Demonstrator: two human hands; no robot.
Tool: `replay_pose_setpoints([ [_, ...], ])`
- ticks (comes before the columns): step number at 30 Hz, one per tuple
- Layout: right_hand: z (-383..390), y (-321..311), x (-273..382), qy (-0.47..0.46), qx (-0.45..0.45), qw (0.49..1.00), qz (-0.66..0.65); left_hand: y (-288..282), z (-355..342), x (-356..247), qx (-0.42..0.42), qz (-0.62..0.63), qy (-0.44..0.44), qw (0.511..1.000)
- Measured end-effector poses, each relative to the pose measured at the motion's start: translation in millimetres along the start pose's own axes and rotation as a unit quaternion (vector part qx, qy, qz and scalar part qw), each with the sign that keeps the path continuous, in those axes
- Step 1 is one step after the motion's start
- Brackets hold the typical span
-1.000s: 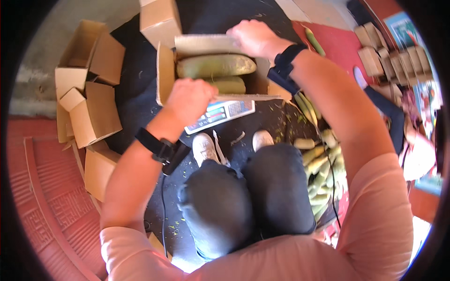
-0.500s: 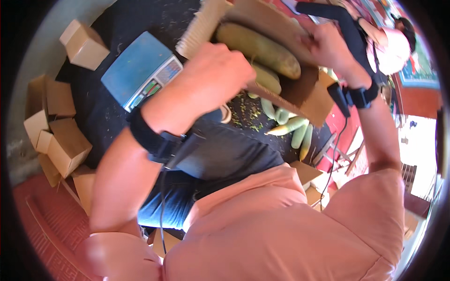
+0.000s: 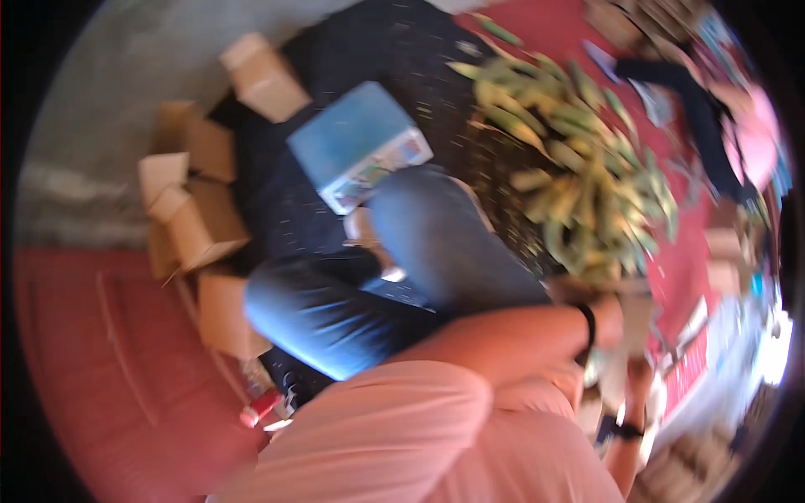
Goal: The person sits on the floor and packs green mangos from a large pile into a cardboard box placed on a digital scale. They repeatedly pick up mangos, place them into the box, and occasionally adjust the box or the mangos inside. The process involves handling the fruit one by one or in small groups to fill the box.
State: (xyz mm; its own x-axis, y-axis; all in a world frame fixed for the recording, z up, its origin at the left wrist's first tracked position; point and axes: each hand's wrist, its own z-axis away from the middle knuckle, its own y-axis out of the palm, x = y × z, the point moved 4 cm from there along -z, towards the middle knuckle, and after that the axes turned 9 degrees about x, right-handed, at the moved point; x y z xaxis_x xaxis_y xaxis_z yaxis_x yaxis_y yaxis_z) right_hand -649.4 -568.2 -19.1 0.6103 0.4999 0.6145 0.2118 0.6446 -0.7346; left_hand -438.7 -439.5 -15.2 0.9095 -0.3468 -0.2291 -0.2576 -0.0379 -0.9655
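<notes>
A brown cardboard box (image 3: 636, 317) is low at my right side, blurred by motion. My left arm crosses my body to it, and my left hand (image 3: 610, 320) is closed at its near side, fingers mostly hidden. Lower down, my right hand (image 3: 640, 373) grips the same box by its near right part. What lies inside the box cannot be made out now. Beyond it spreads a heap of long green and yellow vegetables (image 3: 579, 180) on the black sheet.
A blue-topped weighing scale (image 3: 356, 138) stands before my crossed legs. Several small cardboard boxes (image 3: 205, 218) are at the left, beside a red panelled surface (image 3: 92, 335). Another person (image 3: 746, 138) in pink sits at the far right, near red matting (image 3: 671, 243).
The box, with large green gourds in it earlier, has moved from in front of me to my lower right with both hands. My view has shifted, uncovering the vegetable heap.
</notes>
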Motion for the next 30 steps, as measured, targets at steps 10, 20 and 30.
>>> replay_pose_setpoints([
  [10,63.4,32.0,-44.1,0.177,-0.077,0.981,-0.035,23.1,-45.9,-5.8,0.143,-0.067,0.052,0.986],
  [20,120.5,85.2,-58.8,0.408,-0.117,0.905,0.028,-209.2,93.7,140.2,-0.215,-0.068,-0.107,0.968],
  [30,106.4,117.5,-24.2,0.460,-0.198,0.850,0.165,-225.7,261.2,165.2,-0.165,0.117,-0.356,0.912],
])
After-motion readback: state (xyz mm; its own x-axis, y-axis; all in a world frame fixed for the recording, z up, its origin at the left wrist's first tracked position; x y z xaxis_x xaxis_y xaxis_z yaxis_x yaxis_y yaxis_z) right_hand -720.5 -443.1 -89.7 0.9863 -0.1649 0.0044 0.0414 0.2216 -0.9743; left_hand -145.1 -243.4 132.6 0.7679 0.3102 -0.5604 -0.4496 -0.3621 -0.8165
